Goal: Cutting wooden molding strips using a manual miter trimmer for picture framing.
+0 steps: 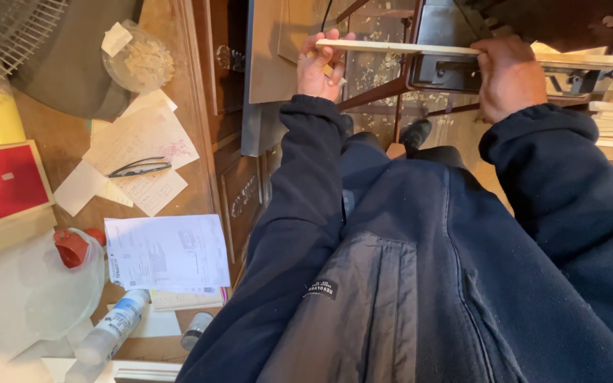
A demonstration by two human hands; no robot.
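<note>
White blue-labelled tube (116, 324) beside red-capped jug (58, 284)

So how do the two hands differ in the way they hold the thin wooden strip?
The left hand grips the wooden strip at its very end, while the right hand holds it further along. The left hand shows curled fingers and its palm side; the right hand shows its back. The left hand is over open floor with shavings, the right over the black machine. Both come out of dark blue sleeves.

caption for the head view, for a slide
Both hands, left and right, hold a thin wood strip level at a machine.
</note>
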